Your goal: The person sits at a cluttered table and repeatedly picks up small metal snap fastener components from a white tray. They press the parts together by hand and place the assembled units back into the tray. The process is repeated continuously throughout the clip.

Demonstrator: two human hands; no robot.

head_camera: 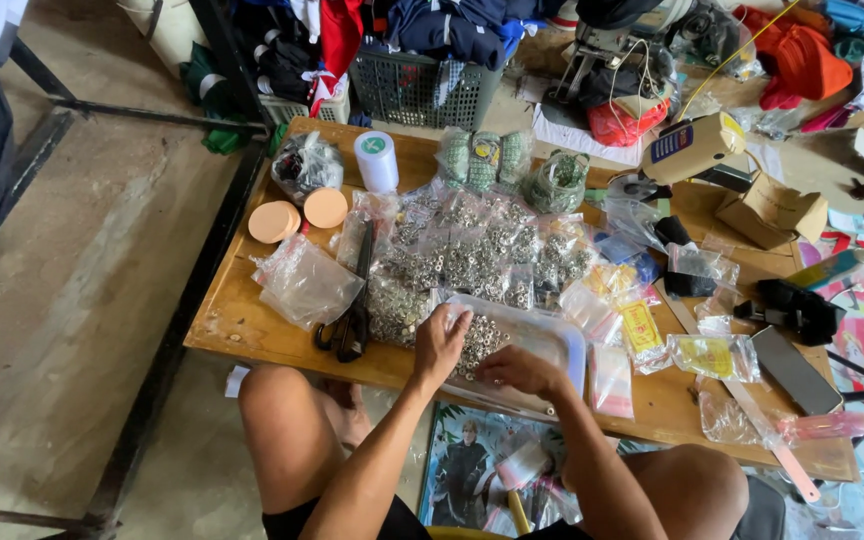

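Hands (439, 342) in eyelet tray (564, 338)

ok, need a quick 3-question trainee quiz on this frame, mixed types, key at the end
1. True or false: both hands are inside the clear plastic tray of small metal rings.
2. Which tool lies on the wooden table just beside the left hand?
A. black scissors
B. a hammer
C. a screwdriver
3. Fill in: the white spool stands ____ near the table's far edge.

Key:
1. True: the left hand and the right hand both rest on the rings in the tray.
2. A: the black scissors lie closed to the left of the left hand.
3. upright
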